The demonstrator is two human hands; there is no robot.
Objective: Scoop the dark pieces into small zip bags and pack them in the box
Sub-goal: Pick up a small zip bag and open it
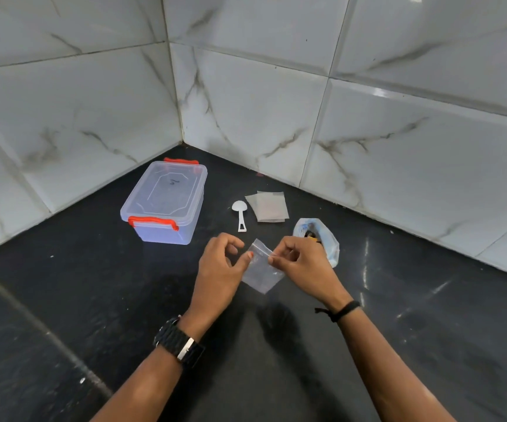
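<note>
A small clear zip bag (261, 269) hangs above the black counter between my hands. My left hand (220, 269) pinches its top left edge and my right hand (302, 263) pinches the top right edge. The bag looks empty. Behind my right hand stands an open plastic bag (326, 239) with dark pieces (310, 234) inside. A white scoop (240, 215) lies on the counter beyond my hands. A stack of flat zip bags (269, 206) lies beside the scoop. The clear box (165, 202) with red latches sits at the back left, its lid on.
The black counter (124, 300) runs into a corner of white marble-patterned wall tiles (246, 102) behind the box and the bags. A watch is on my left wrist and a black band on my right wrist.
</note>
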